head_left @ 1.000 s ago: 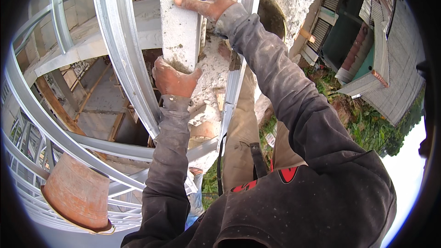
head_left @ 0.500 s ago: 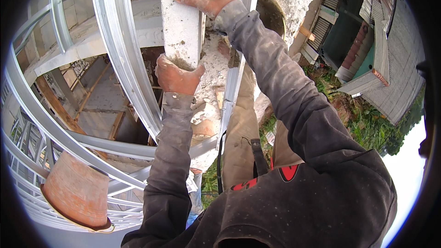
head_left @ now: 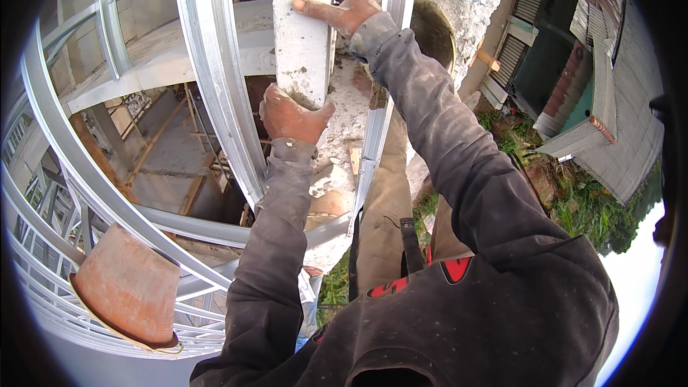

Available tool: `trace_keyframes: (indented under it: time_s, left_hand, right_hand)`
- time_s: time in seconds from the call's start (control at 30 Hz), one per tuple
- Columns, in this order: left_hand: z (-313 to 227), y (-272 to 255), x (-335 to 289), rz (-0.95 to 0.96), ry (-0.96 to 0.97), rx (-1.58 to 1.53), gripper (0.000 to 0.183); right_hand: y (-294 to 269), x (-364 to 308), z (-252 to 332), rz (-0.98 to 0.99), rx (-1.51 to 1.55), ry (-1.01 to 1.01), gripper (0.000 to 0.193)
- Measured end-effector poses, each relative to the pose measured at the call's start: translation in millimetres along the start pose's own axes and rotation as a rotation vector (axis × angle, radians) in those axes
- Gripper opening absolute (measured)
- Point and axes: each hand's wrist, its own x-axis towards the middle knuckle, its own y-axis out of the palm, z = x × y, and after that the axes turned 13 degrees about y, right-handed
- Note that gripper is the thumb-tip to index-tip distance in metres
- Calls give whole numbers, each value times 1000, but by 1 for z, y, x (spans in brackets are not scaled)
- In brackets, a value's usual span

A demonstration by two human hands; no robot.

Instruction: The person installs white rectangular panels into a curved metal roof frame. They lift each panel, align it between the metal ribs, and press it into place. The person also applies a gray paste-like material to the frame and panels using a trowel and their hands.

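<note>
A pale grey lightweight concrete block (head_left: 304, 36) lies lengthwise on top of the rough, mortar-spattered wall (head_left: 337, 125). My left hand (head_left: 292, 116) is wrapped round its near end, with wet-looking mortar showing by the thumb. Farther up, my right hand (head_left: 352, 11) grips the block's right side, its thumb laid across the top face. Fingers of both hands are partly hidden behind the block. A metal channel stud (head_left: 378, 129) stands just right of the block, beside my right wrist.
Shiny metal framing (head_left: 215, 64) rises left of the block, over an opening to a lower floor. An orange-brown bucket (head_left: 129, 283) sits among metal bars at lower left. A round mortar-stained container (head_left: 433, 32) is behind my right forearm. Roofs (head_left: 631, 100) and greenery lie far below, right.
The whole view has shifted, so everything sits a little farther right and lower in the picture. Both hands keep the same hold on the block.
</note>
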Motion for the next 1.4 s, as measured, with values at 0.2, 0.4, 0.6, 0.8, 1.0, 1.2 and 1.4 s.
trace_keyframes:
  time_s: [0.2,0.4,0.6,0.8,1.0,1.2,1.4]
  left_hand:
    - [6,7,2,0,26,-16,87]
    - [28,26,1,-61,152,6,78]
    - [24,21,0,-46,97,97,67]
    - [5,6,-1,-58,67,33,79]
    - [-5,3,0,64,-38,121,101]
    - [-27,-32,-29,-224,292,-144,92]
    - [3,-96,-29,-505,333,143,67]
  right_hand:
    - [6,-65,47,-777,142,-626,32]
    - [16,-95,91,-182,267,-857,20]
    - [34,-48,79,-85,264,-805,21]
    - [13,-68,76,-85,368,-652,22]
    - [-58,-123,-32,-439,375,-258,25]
    - [-54,-69,-200,-66,-728,407,40]
    - [-19,6,-251,446,-1096,532,45]
